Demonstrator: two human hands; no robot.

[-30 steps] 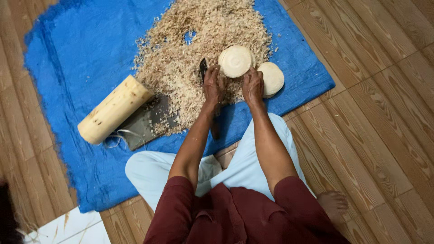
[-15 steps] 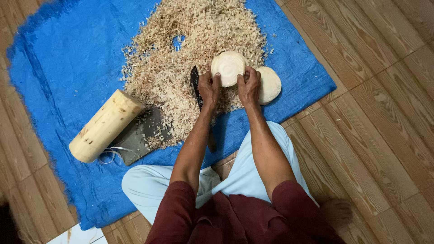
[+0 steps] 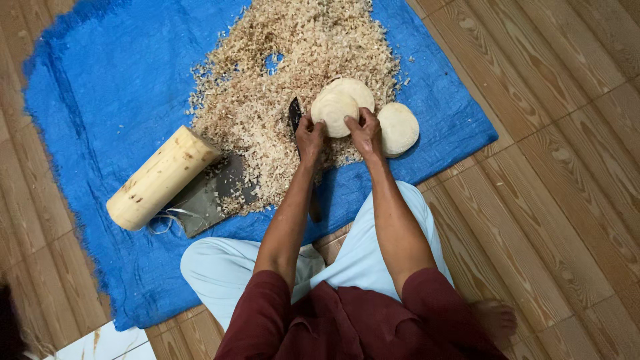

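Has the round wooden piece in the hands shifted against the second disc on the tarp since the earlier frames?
Yes. The round wooden piece sits lower, tilted toward the person, nearer the second disc; another pale disc shows behind it.

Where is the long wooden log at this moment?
The log lies on the blue tarp, on the person's left, beside the shavings pile and partly over a dark flat piece.

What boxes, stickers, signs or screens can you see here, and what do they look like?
None: no package, label, sign or screen shows anywhere.
Only unmarked things are there: a blue tarp on the wooden floor, a pile of pale wood shavings, a pale log, and round pale wooden discs, one disc held by the left hand and right hand.
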